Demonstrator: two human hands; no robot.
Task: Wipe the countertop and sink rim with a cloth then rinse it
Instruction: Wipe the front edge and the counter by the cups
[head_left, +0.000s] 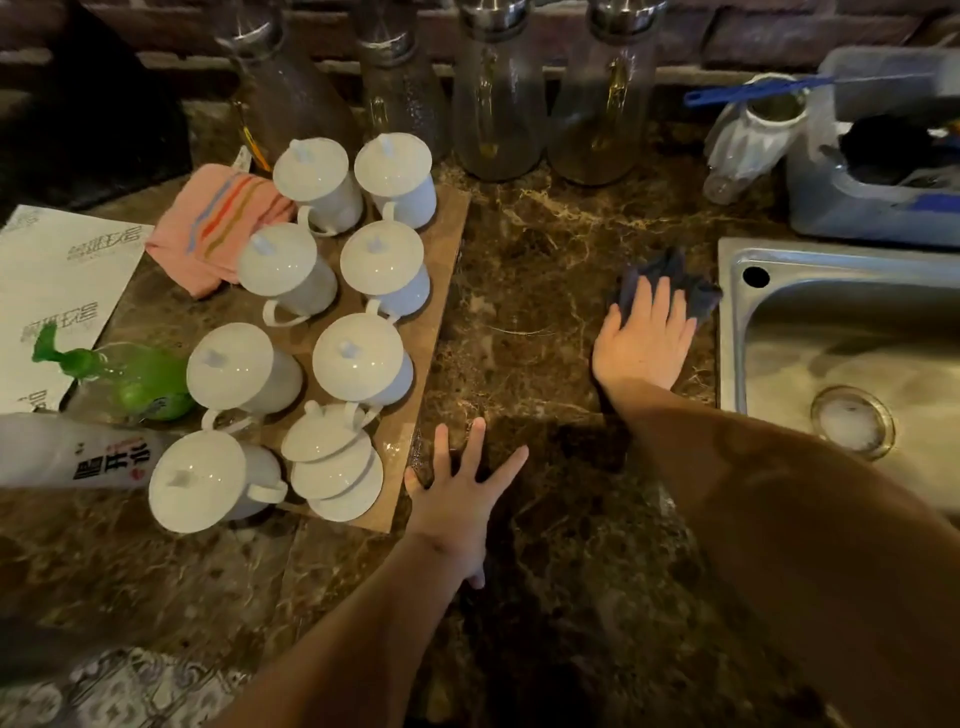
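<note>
Pressing flat on the dark cloth (670, 283), the right hand (644, 340) is working the marble tabletop (524, 249) just beside the sink rim (727, 322), its fingers straight rather than curled. The left hand (460, 491) is resting spread and holding nothing near the board of lidded white cups (291, 322). This is looking like the countertop-wiping step; the cloth's far edge is possibly touching the rim. Next, the cloth needs sliding onto the steel edge, then rinsing

Both hands (460, 499) (644, 343) flat, fingers straight.
</note>
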